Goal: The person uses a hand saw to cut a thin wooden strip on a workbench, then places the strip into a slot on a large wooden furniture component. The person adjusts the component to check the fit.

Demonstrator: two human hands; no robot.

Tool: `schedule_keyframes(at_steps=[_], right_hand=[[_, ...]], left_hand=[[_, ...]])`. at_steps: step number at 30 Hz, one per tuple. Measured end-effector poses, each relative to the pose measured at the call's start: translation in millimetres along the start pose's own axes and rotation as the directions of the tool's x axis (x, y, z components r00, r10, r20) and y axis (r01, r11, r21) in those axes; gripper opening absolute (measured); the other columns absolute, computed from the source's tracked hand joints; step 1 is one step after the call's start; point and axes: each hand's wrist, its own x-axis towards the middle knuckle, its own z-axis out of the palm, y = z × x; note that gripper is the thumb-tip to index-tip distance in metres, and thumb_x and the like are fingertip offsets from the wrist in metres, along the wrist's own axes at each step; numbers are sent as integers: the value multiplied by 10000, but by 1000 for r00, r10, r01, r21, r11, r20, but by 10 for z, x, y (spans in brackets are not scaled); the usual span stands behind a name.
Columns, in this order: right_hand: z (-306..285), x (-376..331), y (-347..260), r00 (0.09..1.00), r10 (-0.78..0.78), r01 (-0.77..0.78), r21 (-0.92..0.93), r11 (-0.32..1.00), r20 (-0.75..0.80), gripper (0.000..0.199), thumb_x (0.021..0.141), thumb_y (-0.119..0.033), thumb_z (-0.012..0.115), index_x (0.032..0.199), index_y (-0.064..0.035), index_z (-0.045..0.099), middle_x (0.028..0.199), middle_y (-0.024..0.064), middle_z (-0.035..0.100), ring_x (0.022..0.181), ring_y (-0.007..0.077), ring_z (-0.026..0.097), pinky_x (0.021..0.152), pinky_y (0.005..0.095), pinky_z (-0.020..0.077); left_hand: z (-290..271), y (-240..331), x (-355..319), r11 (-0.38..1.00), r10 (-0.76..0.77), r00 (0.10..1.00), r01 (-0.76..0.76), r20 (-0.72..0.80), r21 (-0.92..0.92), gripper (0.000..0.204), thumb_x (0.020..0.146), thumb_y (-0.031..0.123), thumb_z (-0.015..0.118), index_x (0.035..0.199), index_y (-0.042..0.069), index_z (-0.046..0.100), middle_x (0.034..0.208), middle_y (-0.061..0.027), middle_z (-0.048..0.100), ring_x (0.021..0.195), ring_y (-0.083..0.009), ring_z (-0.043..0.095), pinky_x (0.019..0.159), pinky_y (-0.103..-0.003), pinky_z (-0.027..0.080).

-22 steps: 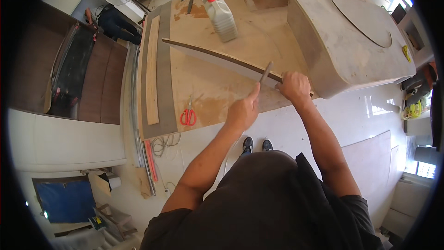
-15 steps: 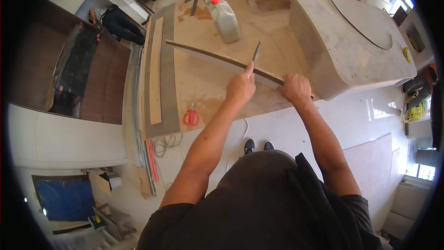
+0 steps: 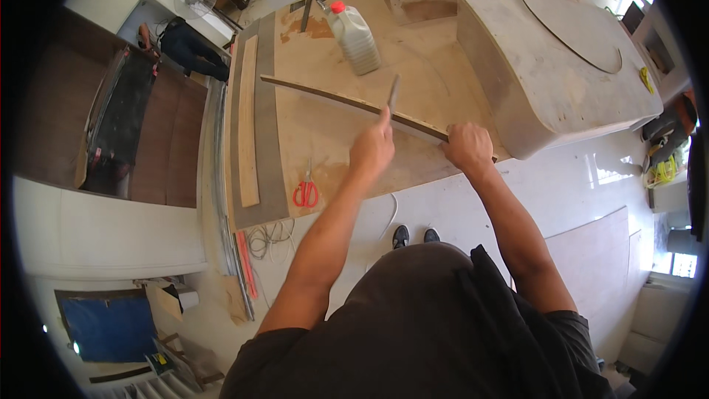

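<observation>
Both hands work one long thin wood strip point(image 3: 347, 101): right hand point(image 3: 467, 146) clamps its whippy end, left hand point(image 3: 371, 149) grips a blade point(image 3: 394, 94).

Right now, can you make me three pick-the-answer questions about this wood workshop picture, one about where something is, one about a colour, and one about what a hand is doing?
1. Where do the scissors lie?
A. on the plywood bench
B. on the floor
C. atop the jug

2. What colour is the jug's cap?
A. blue
B. red
C. green

3. What does the left hand do?
A. lies flat and empty
B. holds a thin flat tool
C. grips the jug

Answers:
1. A, the red-handled scissors lie on the plywood bench.
2. B, the white plastic jug has a red cap.
3. B, the left hand holds a thin flat metal tool over the long curved wooden strip.
</observation>
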Motion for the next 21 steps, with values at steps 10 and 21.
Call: schedule_keyframes(at_steps=[10, 21], right_hand=[[11, -19, -60, 1000, 27, -27, 15, 1000, 12, 212, 751, -226, 794, 880, -58, 781, 883, 178, 746, 881, 365, 732, 794, 436, 584], [5, -38, -21, 999, 40, -41, 30, 999, 25, 222, 756, -235, 753, 876, -51, 780, 871, 186, 744, 866, 382, 730, 809, 451, 581]], left_hand=[[-222, -226, 265, 977, -167, 985, 161, -38, -138, 496, 1052, 268, 486, 1546, 240, 453, 1033, -248, 720, 944, -448, 694, 828, -521, 539], [-149, -306, 26, 981, -185, 983, 183, -16, -69, 508, 1056, 271, 492, 1558, 221, 435, 911, -205, 733, 872, -380, 720, 792, -495, 553]])
